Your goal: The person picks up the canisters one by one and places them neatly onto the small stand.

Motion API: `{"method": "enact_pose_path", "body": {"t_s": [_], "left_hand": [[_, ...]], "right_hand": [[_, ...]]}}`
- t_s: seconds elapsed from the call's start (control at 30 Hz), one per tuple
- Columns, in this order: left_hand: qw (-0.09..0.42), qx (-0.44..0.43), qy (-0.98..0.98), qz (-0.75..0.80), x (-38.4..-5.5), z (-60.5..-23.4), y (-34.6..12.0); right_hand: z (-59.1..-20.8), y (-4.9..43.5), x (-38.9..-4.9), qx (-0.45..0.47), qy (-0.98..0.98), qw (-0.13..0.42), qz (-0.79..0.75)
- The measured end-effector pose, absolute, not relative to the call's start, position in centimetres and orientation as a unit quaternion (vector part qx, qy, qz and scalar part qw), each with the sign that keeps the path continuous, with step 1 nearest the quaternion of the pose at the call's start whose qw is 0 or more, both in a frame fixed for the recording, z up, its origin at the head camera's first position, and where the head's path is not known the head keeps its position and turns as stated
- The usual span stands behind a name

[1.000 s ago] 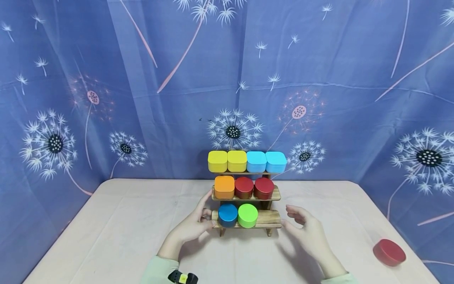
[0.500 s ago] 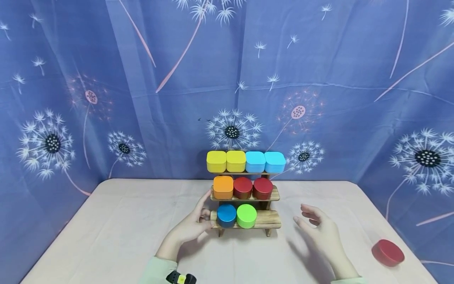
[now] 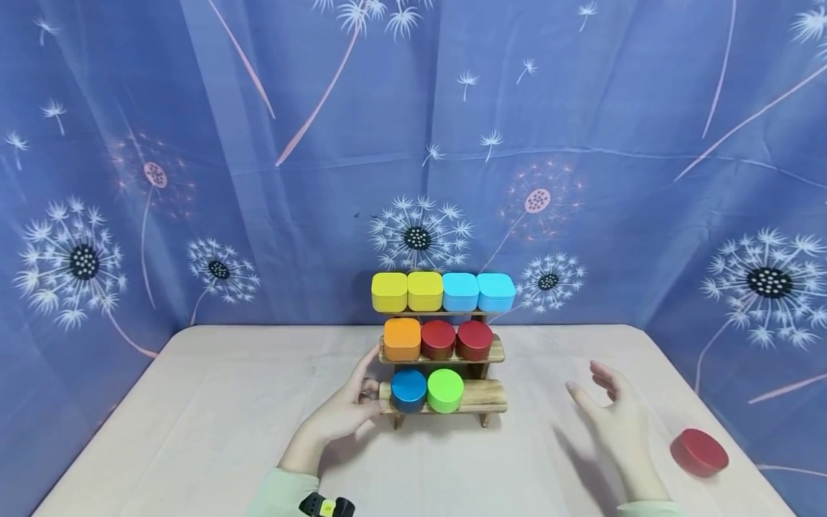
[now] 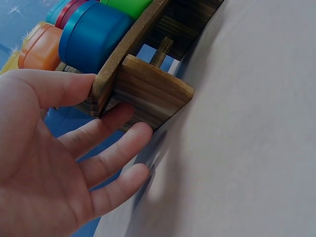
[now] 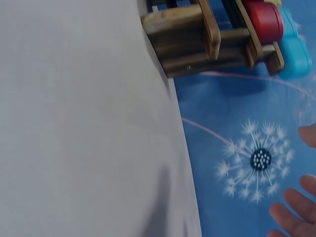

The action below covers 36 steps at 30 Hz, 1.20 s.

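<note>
My left hand (image 3: 340, 414) rests against the left end of a three-tier wooden stand (image 3: 486, 396). Its thumb (image 4: 66, 89) touches the end of the lowest board in the left wrist view, and the other fingers spread loosely by the side support. To the right of the stand, my right hand (image 3: 617, 424) hovers over the table with relaxed fingers and holds nothing. Nearest to it lies a round red tin (image 3: 699, 453) at the table's right side. On the lowest tier sit a blue tin (image 3: 408, 391) and a green tin (image 3: 445, 391), with bare board to their right.
An orange tin (image 3: 402, 339) and two red tins (image 3: 474, 340) fill most of the middle tier. Yellow tins (image 3: 390, 292) and light-blue tins (image 3: 496, 292) line the top. A blue dandelion-print curtain (image 3: 310, 237) hangs behind the pale table (image 3: 213, 431).
My right hand has moved away from the stand, rightward toward the loose red tin. The left hand stays at the stand's left end. The head view has shifted slightly.
</note>
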<state>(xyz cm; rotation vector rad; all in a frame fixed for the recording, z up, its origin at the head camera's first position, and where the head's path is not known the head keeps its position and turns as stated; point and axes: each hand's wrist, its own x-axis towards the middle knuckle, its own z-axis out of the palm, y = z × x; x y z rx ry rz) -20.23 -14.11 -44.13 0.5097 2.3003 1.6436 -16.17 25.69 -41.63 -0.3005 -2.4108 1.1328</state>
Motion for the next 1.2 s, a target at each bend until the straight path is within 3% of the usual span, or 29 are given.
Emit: {"method": "enact_pose_path", "body": {"t_s": [0.67, 1.2], "left_hand": [[0.139, 0.184, 0.785, 0.575, -20.5, -44.3, -13.3], [0.138, 0.181, 0.784, 0.577, -20.1, -43.9, -14.1]], "right_hand": [[-41.8, 31.7, -14.2, -0.246, -0.827, 0.289, 0.416], [-41.8, 34.6, -13.4, -0.365, -0.790, 0.235, 0.433]]}}
